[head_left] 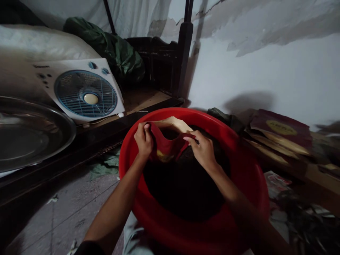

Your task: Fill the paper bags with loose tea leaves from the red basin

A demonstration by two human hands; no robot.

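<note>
A dark red paper bag (pixel 166 143) with a pale inner side and a yellow mark stands in the large red basin (pixel 249 184), its mouth spread apart. My left hand (pixel 143 141) pinches the bag's left rim between thumb and fingers. On the opposite side, my right hand (pixel 202 147) grips the right rim. Dark loose material (pixel 186 191), too dim to identify, fills the basin's bottom around the bag. Shadow hides the bag's lower part and what lies inside it.
A white box fan (pixel 91 99) and a wide metal basin (pixel 37 134) are at the left on a dark wooden ledge. Stacked red and tan paper bags (pixel 281 127) lie at the right by the wall. A green bundle (pixel 117 56) rests behind the fan.
</note>
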